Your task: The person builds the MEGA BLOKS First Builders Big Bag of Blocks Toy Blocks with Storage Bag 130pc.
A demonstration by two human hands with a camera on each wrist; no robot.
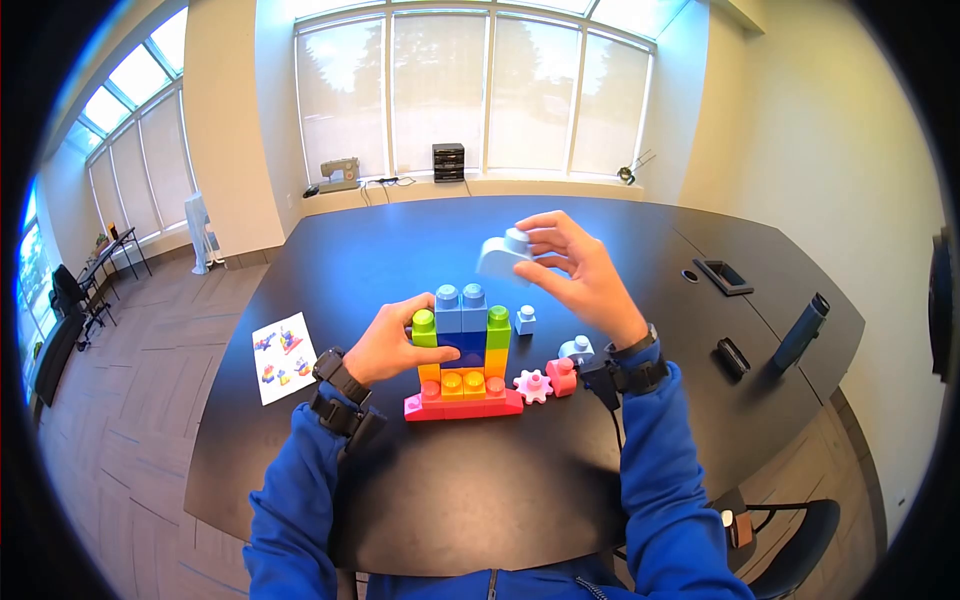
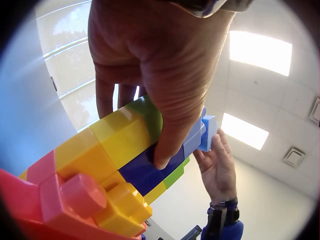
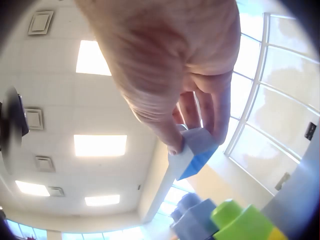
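A block structure stands on the table, with a pink base (image 1: 463,405), yellow and orange blocks, dark blue blocks (image 1: 462,349), green blocks at both sides and light blue blocks (image 1: 461,312) on top. The left hand (image 1: 386,343) grips its upper left side, the thumb across the dark blue front; the left wrist view shows this hand (image 2: 160,65) over the yellow block (image 2: 120,135). Above and right of the structure, the right hand (image 1: 575,268) pinches a pale blue curved block (image 1: 503,255). In the right wrist view the block (image 3: 192,150) hangs from the fingertips of the hand (image 3: 175,70).
Right of the structure lie a small light blue block (image 1: 525,320), a pink gear (image 1: 533,386), a red-pink block (image 1: 562,377) and a pale blue block (image 1: 577,349). A picture sheet (image 1: 284,358) lies left. A bottle (image 1: 802,329) and black case (image 1: 732,359) are at the right.
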